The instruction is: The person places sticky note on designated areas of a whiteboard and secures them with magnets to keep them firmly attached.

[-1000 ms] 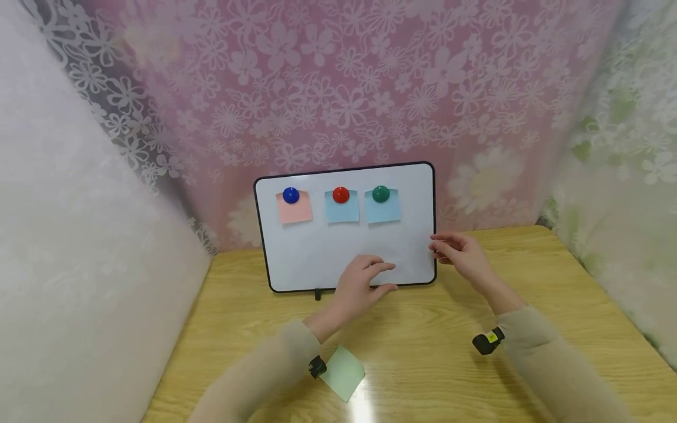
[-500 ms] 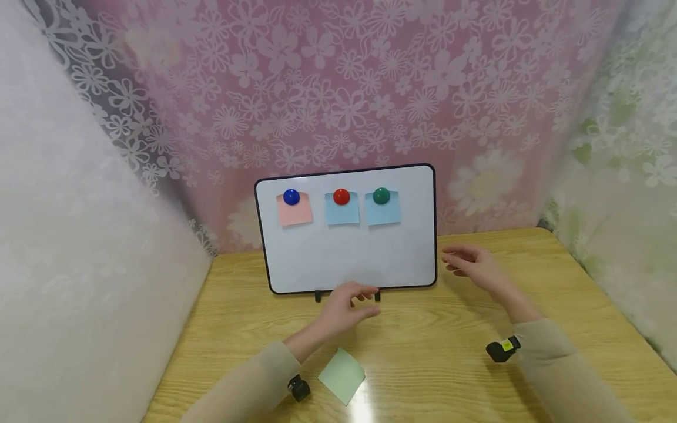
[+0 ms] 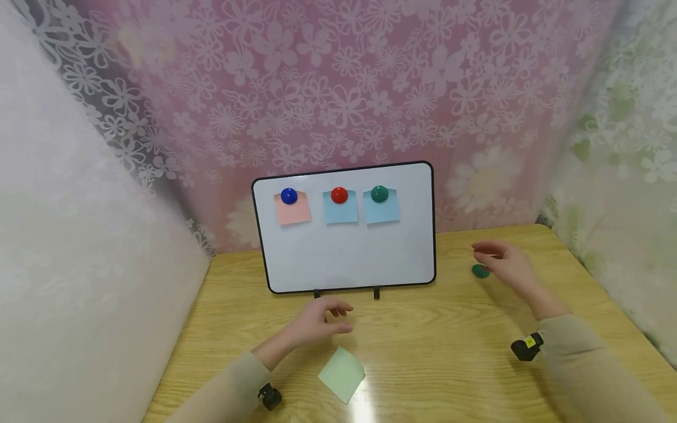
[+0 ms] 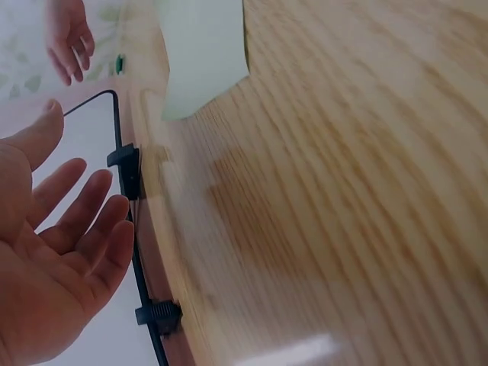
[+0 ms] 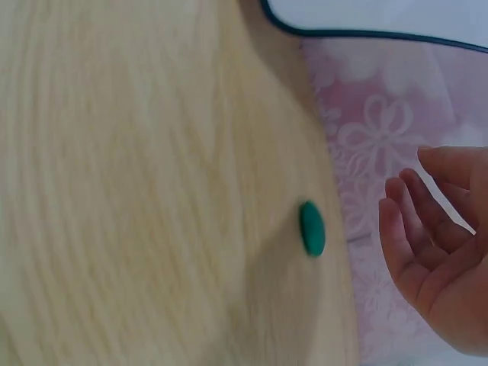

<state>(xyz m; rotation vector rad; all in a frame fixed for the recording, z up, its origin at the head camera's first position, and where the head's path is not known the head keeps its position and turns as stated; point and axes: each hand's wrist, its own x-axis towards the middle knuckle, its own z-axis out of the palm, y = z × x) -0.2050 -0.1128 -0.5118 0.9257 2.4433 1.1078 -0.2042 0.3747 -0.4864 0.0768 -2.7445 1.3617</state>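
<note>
My right hand (image 3: 506, 268) hovers just above a round green magnet (image 3: 481, 271) lying on the table right of the whiteboard. In the right wrist view the same green magnet (image 5: 312, 229) sits apart from the loosely bent fingers, which hold nothing. My left hand (image 3: 313, 322) is in the air before the whiteboard (image 3: 344, 258), its fingers relaxed and holding nothing. Nearer to me a pale green sticky note (image 3: 342, 375) lies on the table. On the board a blue magnet (image 3: 289, 195) holds a pink note (image 3: 293, 214); red (image 3: 339, 195) and green magnets hold two blue notes.
The whiteboard leans upright on small black feet (image 3: 376, 292) near the back of the wooden table (image 3: 423, 352). A pink floral curtain (image 3: 338, 88) hangs behind it. Pale walls of cloth stand at both sides.
My right hand has left the board's right edge and moved right, over the loose green magnet that now shows. My left hand has drawn back down and left, away from the board.
</note>
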